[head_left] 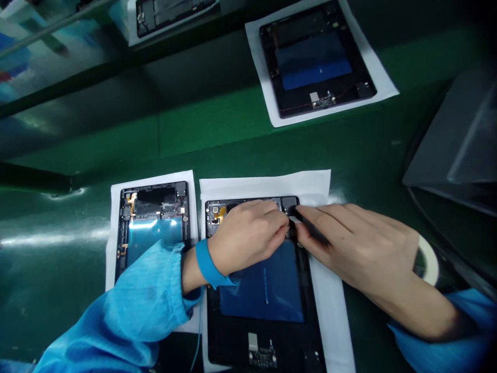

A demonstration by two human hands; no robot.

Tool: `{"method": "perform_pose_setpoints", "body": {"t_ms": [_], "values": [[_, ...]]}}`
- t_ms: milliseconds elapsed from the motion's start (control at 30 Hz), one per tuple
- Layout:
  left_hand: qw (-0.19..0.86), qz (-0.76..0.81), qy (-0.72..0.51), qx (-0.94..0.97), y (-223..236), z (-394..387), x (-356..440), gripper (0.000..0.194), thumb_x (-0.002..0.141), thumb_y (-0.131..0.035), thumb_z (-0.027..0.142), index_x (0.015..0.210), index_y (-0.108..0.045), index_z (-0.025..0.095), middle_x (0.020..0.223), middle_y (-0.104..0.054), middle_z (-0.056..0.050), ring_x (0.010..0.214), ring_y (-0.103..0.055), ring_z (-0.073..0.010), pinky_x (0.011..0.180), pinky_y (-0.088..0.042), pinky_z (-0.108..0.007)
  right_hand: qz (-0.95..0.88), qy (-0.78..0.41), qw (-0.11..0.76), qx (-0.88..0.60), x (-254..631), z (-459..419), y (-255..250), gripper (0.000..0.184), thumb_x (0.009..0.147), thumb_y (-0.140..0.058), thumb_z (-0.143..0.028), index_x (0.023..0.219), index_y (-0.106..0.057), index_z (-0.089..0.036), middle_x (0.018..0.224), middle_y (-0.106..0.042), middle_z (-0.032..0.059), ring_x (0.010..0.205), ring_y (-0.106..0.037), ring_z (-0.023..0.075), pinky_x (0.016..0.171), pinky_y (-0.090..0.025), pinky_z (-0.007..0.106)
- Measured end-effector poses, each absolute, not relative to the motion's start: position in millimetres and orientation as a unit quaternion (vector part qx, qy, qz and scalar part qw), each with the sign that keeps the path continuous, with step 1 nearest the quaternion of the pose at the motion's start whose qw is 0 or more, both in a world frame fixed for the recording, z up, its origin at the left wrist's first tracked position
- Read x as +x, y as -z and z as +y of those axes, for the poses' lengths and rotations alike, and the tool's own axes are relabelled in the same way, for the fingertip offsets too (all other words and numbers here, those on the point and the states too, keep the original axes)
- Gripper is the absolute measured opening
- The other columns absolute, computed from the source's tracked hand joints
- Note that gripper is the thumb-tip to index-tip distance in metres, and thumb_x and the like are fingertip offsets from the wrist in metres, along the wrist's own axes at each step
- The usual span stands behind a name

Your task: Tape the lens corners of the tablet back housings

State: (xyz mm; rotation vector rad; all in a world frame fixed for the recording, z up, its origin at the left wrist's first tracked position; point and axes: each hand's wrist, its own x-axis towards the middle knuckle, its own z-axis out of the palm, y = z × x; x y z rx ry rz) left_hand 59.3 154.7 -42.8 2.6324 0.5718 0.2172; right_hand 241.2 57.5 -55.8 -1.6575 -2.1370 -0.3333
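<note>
An opened tablet (267, 280), with a blue-filmed battery and a bare circuit board, lies on white paper in front of me. My left hand (250, 233), with a blue wrist strap (213, 263), is closed in a pinch over its upper part; what the fingertips hold is hidden. My right hand (357, 243) reaches in from the right, thumb and finger pinched on a small whitish strip (295, 219) near the tablet's top right corner. The fingertips of both hands almost meet there. My left hand covers part of the tablet's upper inside.
A second opened tablet (151, 223) lies to the left, partly under my left sleeve. Another opened tablet (314, 57) rests on paper farther back, and one more (166, 15) sits on the raised shelf. A tape roll (430, 261) is behind my right wrist. A dark box-like object (458, 140) stands right.
</note>
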Motion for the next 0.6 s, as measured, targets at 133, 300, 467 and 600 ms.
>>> {"method": "perform_pose_setpoints", "body": {"t_ms": [133,300,467,600], "values": [[0.218,0.206,-0.089,0.95,44.1,154.7,59.8,0.026,0.102,-0.05,0.021,0.084,-0.067,0.015,0.079,-0.062,-0.003,0.074,-0.06,-0.0168,0.069,-0.052,-0.03,-0.765,0.118,0.21,-0.598,240.3,57.3,56.8,0.013,0.09,-0.065,-0.021,0.101,-0.073,-0.017,0.084,-0.074,0.0031,0.067,-0.06,0.0163,0.057,-0.037,0.032],[0.215,0.203,-0.106,0.949,43.7,154.4,59.4,0.025,0.102,-0.05,0.019,0.084,-0.067,0.015,0.079,-0.063,-0.003,0.073,-0.06,-0.0166,0.068,-0.051,-0.029,-0.762,0.113,0.21,-0.601,239.5,58.2,57.1,0.011,0.091,-0.066,-0.023,0.099,-0.071,-0.017,0.086,-0.074,0.0032,0.068,-0.059,0.0163,0.06,-0.037,0.032],[0.214,0.205,-0.104,0.949,43.1,154.0,58.7,0.024,0.101,-0.052,0.019,0.083,-0.067,0.015,0.079,-0.063,-0.002,0.073,-0.06,-0.0167,0.067,-0.051,-0.029,-0.769,0.091,0.212,-0.596,238.8,61.2,55.5,0.008,0.092,-0.064,-0.022,0.094,-0.07,-0.017,0.091,-0.073,0.0062,0.078,-0.06,0.0196,0.071,-0.041,0.034],[0.214,0.201,-0.105,0.95,45.0,153.0,58.4,0.022,0.1,-0.053,0.019,0.084,-0.068,0.015,0.081,-0.063,-0.002,0.074,-0.061,-0.017,0.069,-0.051,-0.029,-0.778,0.077,0.221,-0.583,238.8,62.1,56.1,0.007,0.093,-0.064,-0.019,0.089,-0.069,-0.018,0.088,-0.071,0.005,0.078,-0.059,0.0189,0.073,-0.04,0.034]]}}
